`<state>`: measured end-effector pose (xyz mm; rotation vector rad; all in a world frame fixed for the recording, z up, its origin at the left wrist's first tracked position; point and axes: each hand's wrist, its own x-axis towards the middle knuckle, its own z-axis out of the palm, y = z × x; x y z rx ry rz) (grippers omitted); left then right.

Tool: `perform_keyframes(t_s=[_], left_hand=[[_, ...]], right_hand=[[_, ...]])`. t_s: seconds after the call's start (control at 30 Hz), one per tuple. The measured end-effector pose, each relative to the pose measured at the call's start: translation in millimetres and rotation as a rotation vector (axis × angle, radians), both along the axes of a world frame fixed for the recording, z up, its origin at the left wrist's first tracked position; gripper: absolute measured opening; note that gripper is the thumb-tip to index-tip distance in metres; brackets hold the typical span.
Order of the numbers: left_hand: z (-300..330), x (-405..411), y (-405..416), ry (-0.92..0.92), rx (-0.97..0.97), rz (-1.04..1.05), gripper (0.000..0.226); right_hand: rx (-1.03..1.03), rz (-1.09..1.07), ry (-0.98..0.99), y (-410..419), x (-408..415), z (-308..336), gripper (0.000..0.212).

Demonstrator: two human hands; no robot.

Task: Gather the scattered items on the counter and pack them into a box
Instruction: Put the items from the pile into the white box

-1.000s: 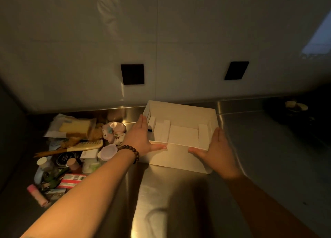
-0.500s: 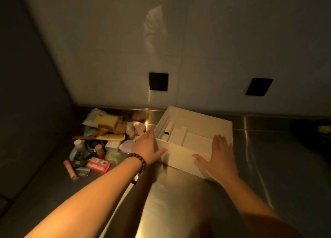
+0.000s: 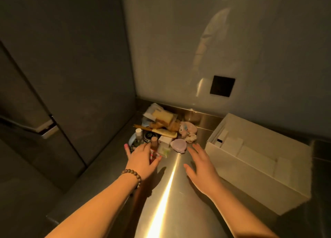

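One open white cardboard box [image 3: 258, 168] with low white dividers inside stands on the brushed steel worktop [image 3: 172, 198] toward its right side, close to the back wall. One heap of small items [image 3: 161, 130] lies in the back left corner of the worktop, against the side wall. In it can be counted one cream comb [image 3: 165, 132], one pale plush toy [image 3: 189, 131], one round lilac lidded case [image 3: 178, 145], one black round tin [image 3: 149, 135], one small white carton [image 3: 165, 140], one pink tube [image 3: 127, 149] and two small capped bottles [image 3: 138, 132]; the rest is too tangled and dim to count.

The left hand [image 3: 142, 160], a brown bead bracelet [image 3: 133, 177] at its wrist, is over the near edge of the heap with fingers [image 3: 146, 146] spread and relaxed, grasping nothing; whether they touch an item cannot be told. The right hand [image 3: 201, 163] is above bare steel between heap and box, fingers straight and splayed, released, holding nothing.

Bare worktop runs from the heap to the near edge, and a strip lies between the heap and the box's left wall.
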<state>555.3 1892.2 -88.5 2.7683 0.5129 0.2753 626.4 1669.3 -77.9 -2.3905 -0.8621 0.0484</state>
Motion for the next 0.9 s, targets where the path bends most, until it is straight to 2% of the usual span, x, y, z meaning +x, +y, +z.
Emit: perform_keyframes(t_s=[0.27, 0.4, 0.53, 0.63, 0.73, 0.83, 0.9], left_hand=[[-17, 3, 73, -0.033, -0.209, 0.069, 0.087], [-25, 28, 97, -0.067, -0.381, 0.038, 0.093], [-36, 55, 116, -0.091, -0.504, -0.036, 0.089], [-44, 68, 125, -0.093, -0.531, -0.075, 0.082], [-47, 72, 130, -0.135, -0.519, -0.068, 0.065], [-39, 74, 133, -0.204, -0.504, -0.084, 0.043], [-28, 76, 133, -0.238, -0.512, -0.088, 0.036]], right_hand=[[0.047, 0.017, 0.197, 109, 12, -15, 0.068], [0.069, -0.027, 0.22, 157, 24, -27, 0.077], [-0.013, -0.066, 0.189, 185, 33, -42, 0.076], [-0.099, -0.122, 0.167, 195, 40, -50, 0.061], [-0.122, -0.14, 0.158, 199, 46, -52, 0.049], [-0.054, -0.15, 0.165, 200, 47, -45, 0.046], [0.054, -0.177, 0.179, 198, 45, -34, 0.047]])
